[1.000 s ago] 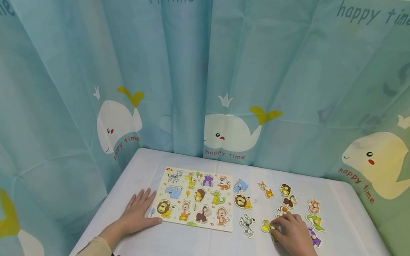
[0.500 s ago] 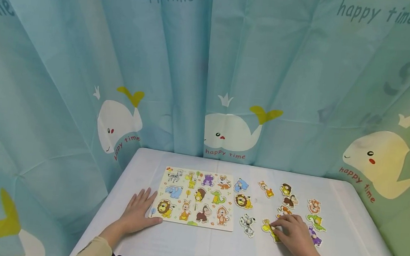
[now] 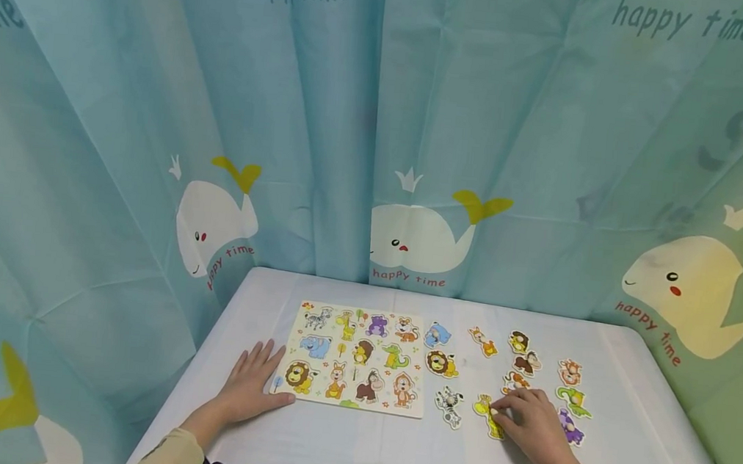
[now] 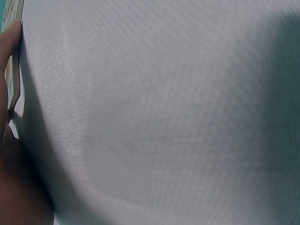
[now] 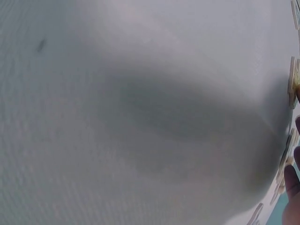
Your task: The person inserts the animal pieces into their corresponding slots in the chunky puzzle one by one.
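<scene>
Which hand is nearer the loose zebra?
Right. The right hand pinches the giraffe piece beside the loose zebra; the left hand is at the opposite edge of the puzzle board.

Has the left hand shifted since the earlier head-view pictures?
No visible shift: the left hand lies at the same place against the puzzle board, thumb at its near-left corner throughout.

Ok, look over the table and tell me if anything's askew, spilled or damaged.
No spill or damage shows. The loose zebra piece and kangaroo piece lie tilted on the white cloth, at odds with how upright they're pictured on the puzzle board.
</scene>
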`<state>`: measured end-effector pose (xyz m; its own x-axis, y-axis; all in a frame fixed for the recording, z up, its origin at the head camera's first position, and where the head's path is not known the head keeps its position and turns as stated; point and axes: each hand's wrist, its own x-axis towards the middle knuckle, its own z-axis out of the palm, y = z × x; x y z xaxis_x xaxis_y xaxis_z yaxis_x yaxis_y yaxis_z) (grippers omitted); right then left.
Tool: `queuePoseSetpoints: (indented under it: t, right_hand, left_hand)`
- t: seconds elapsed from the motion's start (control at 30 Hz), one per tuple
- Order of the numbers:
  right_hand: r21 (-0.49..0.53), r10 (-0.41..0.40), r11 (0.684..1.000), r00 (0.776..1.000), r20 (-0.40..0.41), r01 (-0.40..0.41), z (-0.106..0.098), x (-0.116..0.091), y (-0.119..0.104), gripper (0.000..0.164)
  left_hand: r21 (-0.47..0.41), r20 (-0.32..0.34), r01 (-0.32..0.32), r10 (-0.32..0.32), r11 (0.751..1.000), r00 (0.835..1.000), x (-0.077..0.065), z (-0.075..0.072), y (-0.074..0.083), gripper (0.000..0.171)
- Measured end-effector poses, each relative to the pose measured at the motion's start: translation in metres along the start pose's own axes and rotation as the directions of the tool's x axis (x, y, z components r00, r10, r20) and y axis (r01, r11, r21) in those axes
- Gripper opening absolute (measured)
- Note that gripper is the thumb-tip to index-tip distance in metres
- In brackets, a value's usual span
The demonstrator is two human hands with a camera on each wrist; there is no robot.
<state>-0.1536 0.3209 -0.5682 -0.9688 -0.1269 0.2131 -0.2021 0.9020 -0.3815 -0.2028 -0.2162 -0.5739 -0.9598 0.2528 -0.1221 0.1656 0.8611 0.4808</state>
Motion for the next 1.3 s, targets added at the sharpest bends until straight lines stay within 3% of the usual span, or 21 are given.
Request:
queuePoseSetpoints:
  t: [0.2,0.53,0.9,1.3]
  right_hand:
    - [0.013,0.007,1.000,1.000,-0.005,-0.007,-0.001,0.003,-0.002,0.016]
    - [0.072,-0.091,0.992,0.984,-0.153,0.103,-0.005,0.033,-0.023,0.013]
    - [0.201,-0.062,0.977,0.995,-0.081,0.078,0.012,0.085,-0.072,0.008]
    - [0.206,-0.099,0.973,0.993,-0.056,0.108,0.047,0.131,-0.126,0.007]
  left_hand:
    - [0.018,0.024,0.010,-0.011,1.000,1.000,-0.001,-0.004,0.002,0.109]
    - [0.014,0.021,0.008,-0.008,1.000,1.000,-0.002,-0.005,0.002,0.109]
    - [-0.022,0.033,-0.002,0.002,1.000,0.999,0.003,-0.004,0.002,0.108]
    - [-0.051,-0.028,-0.034,0.032,0.998,0.999,0.002,0.003,-0.006,0.110]
